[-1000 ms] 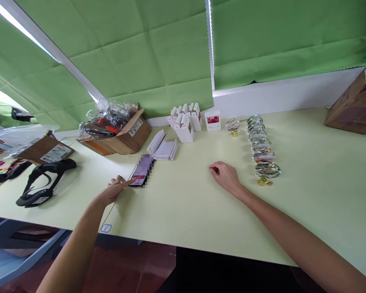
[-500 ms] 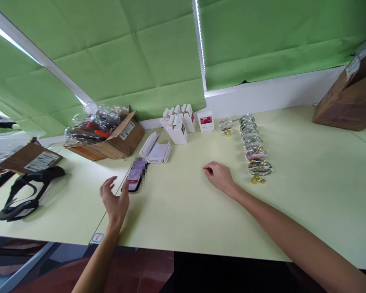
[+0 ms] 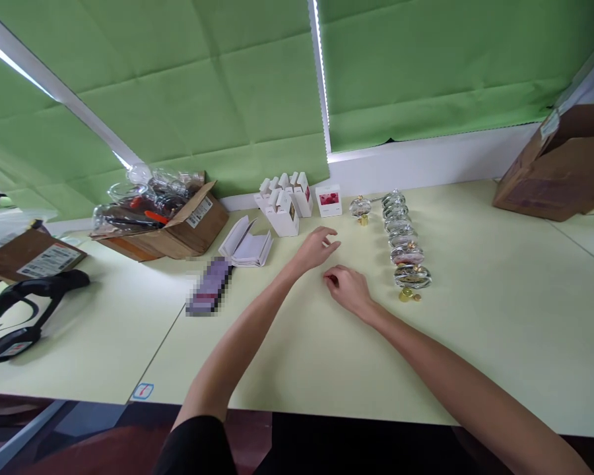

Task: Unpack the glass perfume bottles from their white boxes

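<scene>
My left hand [image 3: 317, 249] hovers over the pale yellow table [image 3: 277, 356] with its fingers apart, holding nothing. It is nearest to a group of white cardboard boxes [image 3: 283, 201]. Just below it, my right hand [image 3: 346, 289] rests on the tabletop with loosely curled fingers and nothing in them. To its right runs a row of several glass perfume bottles [image 3: 403, 241] lying on their sides. A single glass bottle [image 3: 360, 208] stands near a small gold cap [image 3: 362, 220]. A pixelated phone [image 3: 208, 287] lies left of my hands.
An open white booklet [image 3: 245, 244] lies near the phone. Behind it, a cardboard box [image 3: 198, 224] holds plastic-wrapped glassware. A white box with a red picture [image 3: 329, 200] stands by the wall. Another carton [image 3: 549, 171] sits at the right, and a black strap [image 3: 20, 316] lies at the left.
My left hand has moved away from the phone, up and to the right, and now hovers near my right hand. The view has shifted slightly, and my right hand has barely moved.
</scene>
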`<state>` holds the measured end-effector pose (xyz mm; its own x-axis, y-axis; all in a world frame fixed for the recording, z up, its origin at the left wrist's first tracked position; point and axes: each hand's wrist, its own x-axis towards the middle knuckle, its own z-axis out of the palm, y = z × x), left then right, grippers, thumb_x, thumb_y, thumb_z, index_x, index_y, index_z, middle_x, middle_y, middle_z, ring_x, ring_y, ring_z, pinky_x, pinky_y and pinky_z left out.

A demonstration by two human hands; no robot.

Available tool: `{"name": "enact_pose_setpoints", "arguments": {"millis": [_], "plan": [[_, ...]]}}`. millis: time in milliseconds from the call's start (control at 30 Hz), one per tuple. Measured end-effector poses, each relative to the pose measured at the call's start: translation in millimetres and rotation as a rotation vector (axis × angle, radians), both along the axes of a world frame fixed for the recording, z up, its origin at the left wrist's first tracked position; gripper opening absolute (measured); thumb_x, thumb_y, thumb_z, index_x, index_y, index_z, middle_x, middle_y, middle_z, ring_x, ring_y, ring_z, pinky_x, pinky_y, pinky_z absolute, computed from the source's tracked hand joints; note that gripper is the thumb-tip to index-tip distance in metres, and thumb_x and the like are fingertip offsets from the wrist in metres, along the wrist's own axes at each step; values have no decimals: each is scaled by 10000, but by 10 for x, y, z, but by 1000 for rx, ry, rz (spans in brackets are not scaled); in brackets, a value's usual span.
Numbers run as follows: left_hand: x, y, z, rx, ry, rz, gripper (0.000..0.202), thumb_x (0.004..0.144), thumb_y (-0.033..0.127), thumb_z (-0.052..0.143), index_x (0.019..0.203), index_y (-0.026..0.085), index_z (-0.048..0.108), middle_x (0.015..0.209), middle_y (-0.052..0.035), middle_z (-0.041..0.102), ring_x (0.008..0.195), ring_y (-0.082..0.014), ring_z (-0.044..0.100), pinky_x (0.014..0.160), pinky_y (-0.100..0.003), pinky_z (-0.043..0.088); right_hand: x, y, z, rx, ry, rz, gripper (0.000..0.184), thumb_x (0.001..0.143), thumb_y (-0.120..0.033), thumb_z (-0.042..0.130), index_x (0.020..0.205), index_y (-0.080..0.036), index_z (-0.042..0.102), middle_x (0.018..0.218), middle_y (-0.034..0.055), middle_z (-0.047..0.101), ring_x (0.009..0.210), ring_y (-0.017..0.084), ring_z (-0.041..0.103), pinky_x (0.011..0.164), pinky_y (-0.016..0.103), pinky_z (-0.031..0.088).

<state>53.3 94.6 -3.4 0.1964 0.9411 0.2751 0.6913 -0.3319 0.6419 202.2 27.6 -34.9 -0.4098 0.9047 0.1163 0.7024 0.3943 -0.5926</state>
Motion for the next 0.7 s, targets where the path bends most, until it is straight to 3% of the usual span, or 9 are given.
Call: {"name": "enact_pose_setpoints", "arguments": {"millis": [67, 167, 367, 567, 700], "plan": [[163, 257, 2, -53, -62, 17, 232, 857, 279, 647, 1063, 177, 680, 1185, -87, 680, 843, -163, 679, 822, -309, 551, 1, 4, -1, 3, -2, 1, 266, 936, -237, 493, 990, -257, 753, 1059, -3, 761, 935, 192, 688, 722, 275, 438], [295, 469, -40, -66, -128, 55, 217, 891, 303, 597, 1042, 173, 684, 1133, -74, 710, 852, -166, 680, 802, -297, 548, 4, 10, 0, 3, -2, 8, 271, 941, -242, 488, 999, -255, 752, 1064, -1, 760, 935, 192, 686, 718, 277, 435], [292, 566, -172, -104, -209, 124, 241, 897, 313, 574, 1066, 174, 677, 1135, -77, 715, 829, -151, 690, 748, -265, 547, 0, 20, 2, -9, 8, 16, 282, 949, -246, 473, 986, -257, 753, 1082, -3, 757, 918, 182, 681, 705, 278, 428], [257, 693, -128, -91, -206, 169, 210, 877, 286, 603, 1027, 166, 688, 1088, -80, 727, 787, -151, 686, 766, -279, 538, -6, 22, -6, -9, -1, 12, 279, 948, -255, 479, 980, -255, 756, 1067, 1, 760, 917, 186, 683, 713, 273, 430], [218, 753, -115, -34, -181, 240, 165, 874, 269, 609, 982, 177, 692, 1045, -72, 731, 852, -177, 681, 820, -295, 518, -5, 21, -5, -9, -7, 14, 285, 955, -265, 473, 992, -255, 755, 1073, -1, 760, 926, 190, 685, 716, 278, 435]]}}
